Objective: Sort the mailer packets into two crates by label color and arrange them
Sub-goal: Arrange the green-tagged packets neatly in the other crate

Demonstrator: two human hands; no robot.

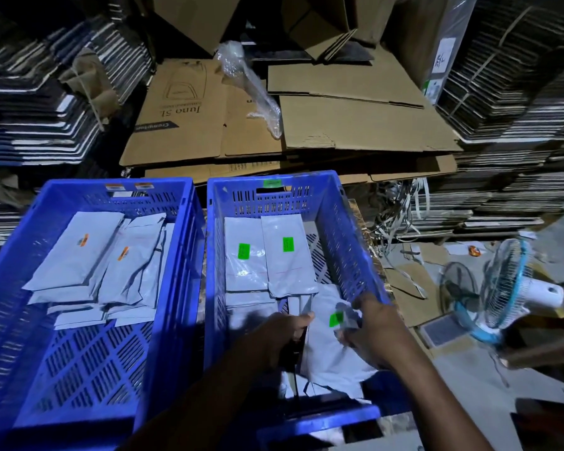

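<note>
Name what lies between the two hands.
In the head view, a green-labelled packet lies between the left hand and right hand.

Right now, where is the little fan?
In the head view, the fan lies on the floor at the right, just beyond the right crate.

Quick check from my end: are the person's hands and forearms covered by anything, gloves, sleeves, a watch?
Nothing worn shows. The left hand and right hand are bare, with no gloves, and no rings or watch can be made out in the dim, slightly blurred light. Both forearms are bare as far as the frame's bottom edge; no sleeve or cuff comes into view.
</note>
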